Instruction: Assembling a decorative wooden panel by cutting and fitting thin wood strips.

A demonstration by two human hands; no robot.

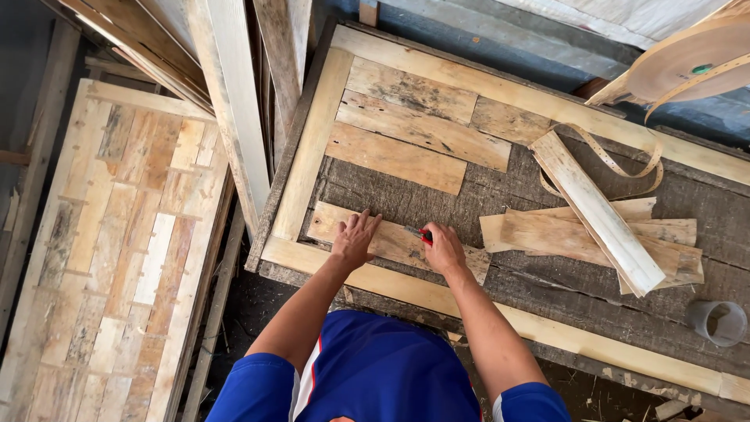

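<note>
Where the near edge of the framed wooden panel [312, 141] meets its pale border strip, a short veneer plank [391, 241] is laid flat on the dark backing, just inside the near-left corner. The plank is pressed down by the left hand [353, 238], whose palm is flat and whose fingers are spread wide, nothing being gripped. The right hand [444, 248] is closed around a small red-handled cutter [423, 234], the tip of which is set against the plank's upper face near its middle; the two hands are kept close together, with the cutter between them. Three longer planks [422, 129] are already fitted side by side toward the far-left corner of the panel. Toward the right edge, a loose heap of veneer pieces [594, 238] is crossed by a pale moulding strip [598, 211]. A grey plastic cup [719, 322] is lying at the near-right edge. A second, patchwork panel [117, 234] is seen to the left.
</note>
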